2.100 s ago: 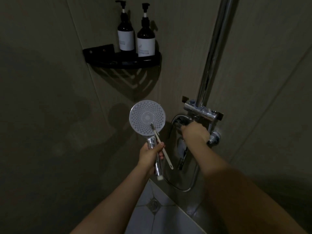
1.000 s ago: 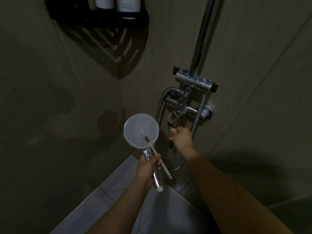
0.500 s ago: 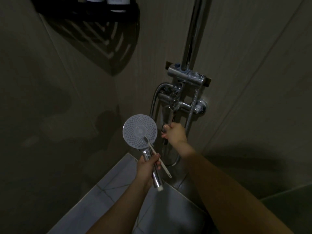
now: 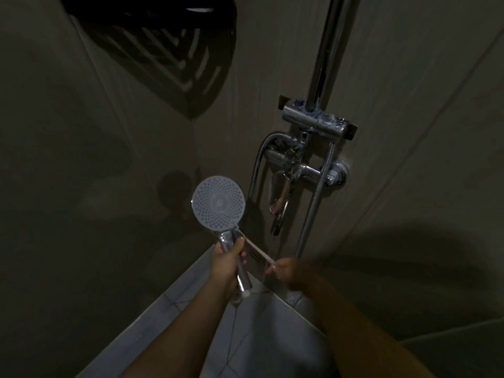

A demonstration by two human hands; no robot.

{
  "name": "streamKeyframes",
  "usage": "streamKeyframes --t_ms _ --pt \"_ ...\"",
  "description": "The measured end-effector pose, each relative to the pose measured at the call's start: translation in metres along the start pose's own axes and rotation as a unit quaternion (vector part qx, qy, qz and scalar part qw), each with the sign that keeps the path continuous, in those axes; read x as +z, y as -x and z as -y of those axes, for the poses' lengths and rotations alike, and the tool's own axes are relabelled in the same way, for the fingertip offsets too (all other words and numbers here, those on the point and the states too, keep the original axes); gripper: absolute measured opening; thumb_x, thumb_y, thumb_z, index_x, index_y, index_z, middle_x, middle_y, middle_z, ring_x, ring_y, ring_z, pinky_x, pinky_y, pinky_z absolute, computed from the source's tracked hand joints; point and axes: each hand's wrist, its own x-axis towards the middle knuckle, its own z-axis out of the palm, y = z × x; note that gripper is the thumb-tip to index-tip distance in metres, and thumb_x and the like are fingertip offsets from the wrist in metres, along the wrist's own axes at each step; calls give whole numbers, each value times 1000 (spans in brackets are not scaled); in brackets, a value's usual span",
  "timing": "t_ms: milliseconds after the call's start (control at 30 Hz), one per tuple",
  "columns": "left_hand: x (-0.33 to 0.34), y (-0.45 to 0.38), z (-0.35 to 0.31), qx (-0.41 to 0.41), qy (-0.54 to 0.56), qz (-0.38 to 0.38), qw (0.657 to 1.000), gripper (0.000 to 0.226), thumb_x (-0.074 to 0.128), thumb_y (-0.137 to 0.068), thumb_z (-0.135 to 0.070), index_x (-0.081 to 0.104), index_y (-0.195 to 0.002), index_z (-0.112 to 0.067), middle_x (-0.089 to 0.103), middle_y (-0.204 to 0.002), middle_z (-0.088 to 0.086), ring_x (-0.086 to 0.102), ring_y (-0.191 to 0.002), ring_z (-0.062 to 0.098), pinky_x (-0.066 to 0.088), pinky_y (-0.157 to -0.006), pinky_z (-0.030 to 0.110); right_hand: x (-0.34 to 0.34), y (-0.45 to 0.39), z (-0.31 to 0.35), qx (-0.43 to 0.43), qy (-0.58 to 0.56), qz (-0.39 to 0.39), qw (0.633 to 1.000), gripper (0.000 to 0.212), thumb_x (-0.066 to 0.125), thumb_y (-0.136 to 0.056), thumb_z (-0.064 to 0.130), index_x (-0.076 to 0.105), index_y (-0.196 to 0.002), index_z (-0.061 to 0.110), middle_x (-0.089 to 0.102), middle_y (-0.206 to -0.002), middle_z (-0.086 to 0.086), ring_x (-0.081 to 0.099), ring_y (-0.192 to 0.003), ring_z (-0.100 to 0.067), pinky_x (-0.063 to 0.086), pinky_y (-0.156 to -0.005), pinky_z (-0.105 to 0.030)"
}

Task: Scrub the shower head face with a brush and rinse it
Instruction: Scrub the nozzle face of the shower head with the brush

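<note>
My left hand is wrapped around the chrome handle of the shower head. Its round white perforated face is upright and turned toward me, and no water shows on it. A thin white brush slants from beside my left fingers down to the right. My right hand is blurred, and its fingertips pinch the brush's lower end. The bristle end is hidden near my left hand and is off the face.
The chrome mixer valve with its hanging lever is on the wall just right of the shower head. A metal hose and riser pipe run beside it. A black corner shelf hangs above. Pale floor tiles lie below.
My right hand left the valve lever and dropped to the brush's lower end. The brush has slid down off the shower head face. The view tilted downward.
</note>
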Motion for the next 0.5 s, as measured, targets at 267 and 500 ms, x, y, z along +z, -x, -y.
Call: streamKeyframes --t_ms 267,500 --pt "1 -4 -15 19 34 -20 999 17 59 -88 -6 48 -83 -18 47 -63 1 44 -52 13 42 -50 26 -14 -14 -30 102 -12 -74 992 19 51 -93 14 62 -99 -1 45 -63 -4 40 -54 -11 35 -45 -18" --pt "11 -4 -13 26 23 -15 999 17 59 -87 -5 49 -82 -18 49 -60 -1 45 -46 9 42 -47 22 -13 -13 -35 105 -110 -82 985 26 46 -94 12 50 -69 17 45 -64 1 39 -54 -9 36 -34 -13"
